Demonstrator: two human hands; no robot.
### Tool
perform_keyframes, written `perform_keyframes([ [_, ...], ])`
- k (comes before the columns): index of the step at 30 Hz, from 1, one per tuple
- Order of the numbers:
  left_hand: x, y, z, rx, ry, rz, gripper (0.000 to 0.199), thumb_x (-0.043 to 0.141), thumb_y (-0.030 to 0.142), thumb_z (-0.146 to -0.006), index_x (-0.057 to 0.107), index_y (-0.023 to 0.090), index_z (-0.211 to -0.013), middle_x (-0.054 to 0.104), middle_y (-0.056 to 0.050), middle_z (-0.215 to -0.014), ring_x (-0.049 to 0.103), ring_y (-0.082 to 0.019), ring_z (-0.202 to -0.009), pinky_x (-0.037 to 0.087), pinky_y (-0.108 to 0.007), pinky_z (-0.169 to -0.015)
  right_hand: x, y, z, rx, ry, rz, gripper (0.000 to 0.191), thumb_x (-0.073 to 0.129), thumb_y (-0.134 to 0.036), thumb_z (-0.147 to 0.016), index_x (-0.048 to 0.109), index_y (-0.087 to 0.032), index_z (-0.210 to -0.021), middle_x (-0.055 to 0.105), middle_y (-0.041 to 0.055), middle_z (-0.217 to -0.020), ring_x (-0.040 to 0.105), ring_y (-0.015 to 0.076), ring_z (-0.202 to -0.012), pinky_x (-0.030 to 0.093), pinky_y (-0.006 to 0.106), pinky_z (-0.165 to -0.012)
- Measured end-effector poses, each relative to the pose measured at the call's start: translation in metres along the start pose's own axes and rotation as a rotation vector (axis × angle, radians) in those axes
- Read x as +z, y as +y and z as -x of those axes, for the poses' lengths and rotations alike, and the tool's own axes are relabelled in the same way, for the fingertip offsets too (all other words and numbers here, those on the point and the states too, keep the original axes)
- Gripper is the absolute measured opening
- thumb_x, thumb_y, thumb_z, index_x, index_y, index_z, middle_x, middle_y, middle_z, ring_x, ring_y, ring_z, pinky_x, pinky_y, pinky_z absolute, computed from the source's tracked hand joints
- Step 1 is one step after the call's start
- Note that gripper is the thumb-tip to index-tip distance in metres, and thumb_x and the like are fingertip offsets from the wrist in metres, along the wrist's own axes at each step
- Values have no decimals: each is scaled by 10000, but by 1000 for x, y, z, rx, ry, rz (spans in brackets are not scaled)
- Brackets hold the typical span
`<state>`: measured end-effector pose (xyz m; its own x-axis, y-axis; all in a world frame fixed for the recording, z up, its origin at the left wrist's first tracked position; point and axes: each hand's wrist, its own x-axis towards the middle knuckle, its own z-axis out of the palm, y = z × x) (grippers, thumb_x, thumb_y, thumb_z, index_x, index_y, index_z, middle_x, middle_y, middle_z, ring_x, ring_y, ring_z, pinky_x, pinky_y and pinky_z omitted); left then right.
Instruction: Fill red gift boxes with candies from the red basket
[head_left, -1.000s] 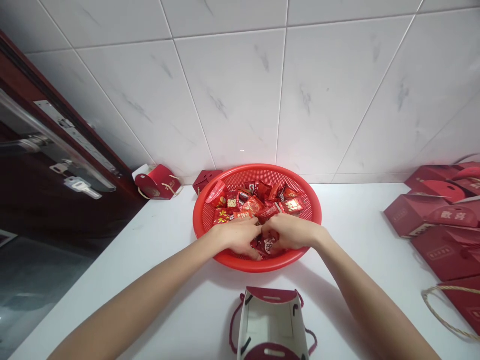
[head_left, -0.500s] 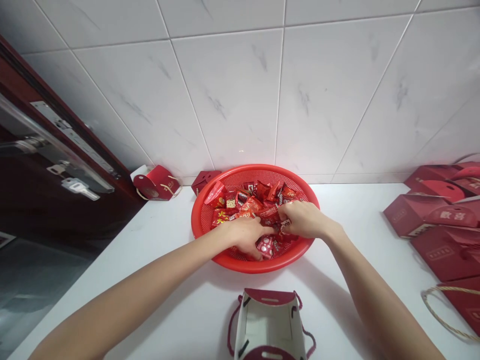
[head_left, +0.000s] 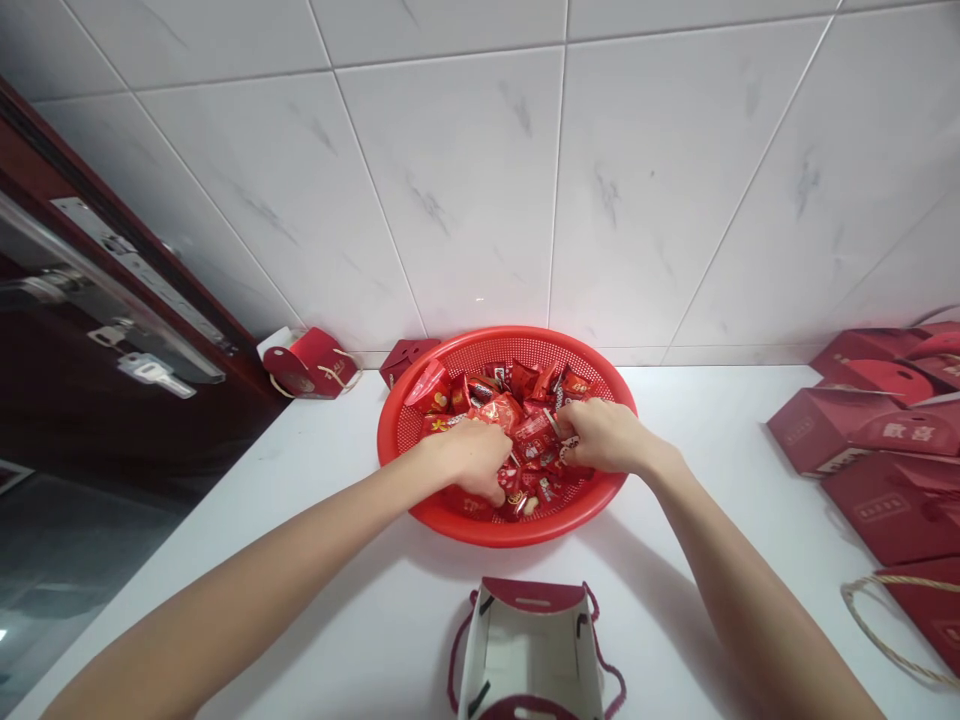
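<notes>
A red plastic colander [head_left: 390,430] stands on the white tabletop, full of small wrapped sweets [head_left: 499,410], mostly in red wrappers. Both hands are inside it. My left hand [head_left: 480,460] is on the left side, its fingers curled over a red sweet with white dots [head_left: 509,474] that shows partly beside the fingertips. At the right, my right hand [head_left: 600,435] pinches the end of a larger red packet [head_left: 534,436] lying on the pile. Below the colander sits an open gift box [head_left: 532,645], white inside, with maroon flaps and cord handles.
Several maroon gift boxes [head_left: 877,500] with rope handles are grouped at the right. Two more, a red box [head_left: 311,362] and a maroon box [head_left: 405,358], stand by the tiled wall [head_left: 480,200]. A dark door [head_left: 112,430] with keys is at the left.
My left hand has drawn back slightly left, its fingers closing with the dotted sweet now beside them. The right hand stays nearly still at the red packet. More sweets show between the hands.
</notes>
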<state>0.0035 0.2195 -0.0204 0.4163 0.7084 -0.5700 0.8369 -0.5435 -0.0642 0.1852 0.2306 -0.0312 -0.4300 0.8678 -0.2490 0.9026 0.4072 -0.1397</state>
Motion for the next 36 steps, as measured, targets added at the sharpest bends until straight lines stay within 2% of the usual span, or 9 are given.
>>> perform_keyframes([
  [7, -4, 5, 10, -245, 67, -184, 248, 712, 283, -809, 751, 99, -972, 753, -215, -944, 728, -360, -929, 553, -411, -783, 3, -1, -3, -4, 21, 9, 90, 651, -229, -741, 566, -200, -741, 663, 45, -802, 608, 195, -762, 264, 294, -547],
  [12, 0, 8, 5, 111, 286, -182, 129, 666, 212, -842, 762, 127, -853, 755, -167, -948, 715, -314, -906, 512, -364, -749, 6, -1, -4, 3, 40, 20, 73, 642, -225, -746, 595, -198, -794, 668, 61, -835, 606, 201, -776, 258, 294, -555],
  [17, 1, 11, -7, 349, 243, -30, 163, 695, 255, -849, 739, 197, -703, 726, -47, -699, 655, -204, -624, 417, -305, -582, 9, 2, -4, 9, 70, -10, 92, 595, -143, -752, 591, -202, -823, 653, 48, -820, 574, 187, -750, 245, 291, -555],
  [21, 3, 11, -15, 157, 319, -70, 262, 653, 352, -889, 754, 157, -748, 726, -113, -708, 698, -291, -698, 465, -354, -638, 11, 3, -3, 31, 130, -49, 156, 547, -57, -746, 556, -202, -803, 634, 30, -806, 536, 166, -727, 236, 289, -562],
  [24, 3, 4, -19, -71, 404, -79, 199, 579, 193, -899, 760, 118, -863, 741, -162, -790, 729, -344, -832, 491, -376, -693, 11, 3, -4, 46, 180, -78, 172, 523, -30, -761, 534, -197, -800, 639, 27, -818, 531, 161, -731, 235, 288, -565],
  [27, 3, -3, -21, -133, 459, -74, 226, 542, 53, -840, 749, 113, -907, 742, -158, -816, 730, -336, -864, 490, -366, -704, 11, 2, -6, 117, 246, -89, 195, 492, -15, -786, 543, -192, -854, 655, 41, -869, 551, 166, -760, 237, 285, -569],
  [30, 6, -3, -24, 102, 543, -82, 226, 546, 51, -841, 742, 142, -906, 742, -126, -882, 713, -281, -847, 479, -340, -698, 11, 1, -8, 168, 257, -63, 210, 479, -20, -801, 560, -185, -901, 651, 60, -873, 571, 180, -773, 237, 286, -567],
  [33, 13, 4, -29, 431, 496, -100, 178, 624, 75, -818, 749, 191, -872, 749, -75, -943, 686, -242, -908, 466, -317, -724, 11, 0, -9, 179, 231, -44, 218, 486, -29, -810, 572, -180, -940, 654, 73, -874, 591, 195, -791, 241, 290, -568],
  [36, 18, 8, -36, 355, 441, -195, 141, 660, 81, -804, 760, 162, -863, 759, -110, -923, 670, -287, -986, 460, -357, -774, 11, 1, -9, 185, 219, -33, 235, 484, -23, -811, 575, -176, -964, 658, 78, -876, 603, 202, -801, 244, 292, -570],
])
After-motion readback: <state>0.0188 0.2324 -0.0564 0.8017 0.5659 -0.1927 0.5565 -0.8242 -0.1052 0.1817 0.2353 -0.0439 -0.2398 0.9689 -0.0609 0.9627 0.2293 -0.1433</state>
